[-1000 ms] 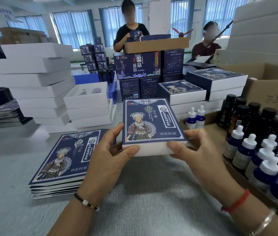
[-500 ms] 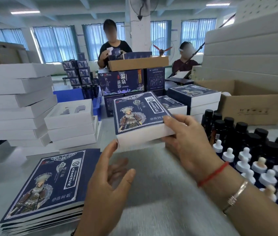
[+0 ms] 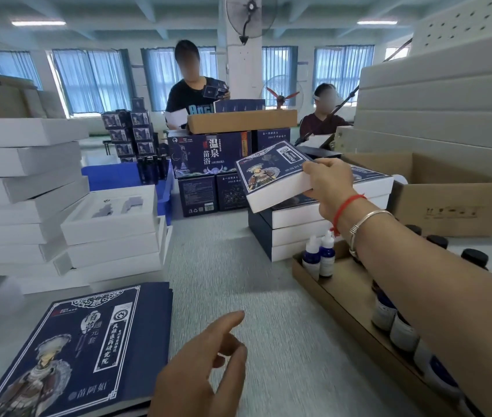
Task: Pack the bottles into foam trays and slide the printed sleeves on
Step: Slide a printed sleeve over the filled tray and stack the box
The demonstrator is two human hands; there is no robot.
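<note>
My right hand (image 3: 327, 183) grips a sleeved box (image 3: 271, 176), white foam with a dark blue printed sleeve, tilted above a stack of finished sleeved boxes (image 3: 295, 227) at centre right. My left hand (image 3: 205, 371) hovers empty near the bottom centre, fingers loosely apart. A pile of flat printed sleeves (image 3: 88, 353) lies at the bottom left. White foam trays (image 3: 112, 224) are stacked at the left, the top one showing empty cut-outs. Dropper bottles (image 3: 320, 255) stand in a cardboard tray (image 3: 338, 293) at the right, partly hidden by my right arm.
A taller stack of white trays (image 3: 19, 188) fills the far left. An open cardboard carton (image 3: 449, 194) and white foam sheets (image 3: 437, 103) stand at the right. Dark printed cartons (image 3: 208, 164) and two people are across the table.
My right hand has carried the sleeved box away from me and to the right, over the stack of finished boxes. My left hand has let go and dropped back toward me.
</note>
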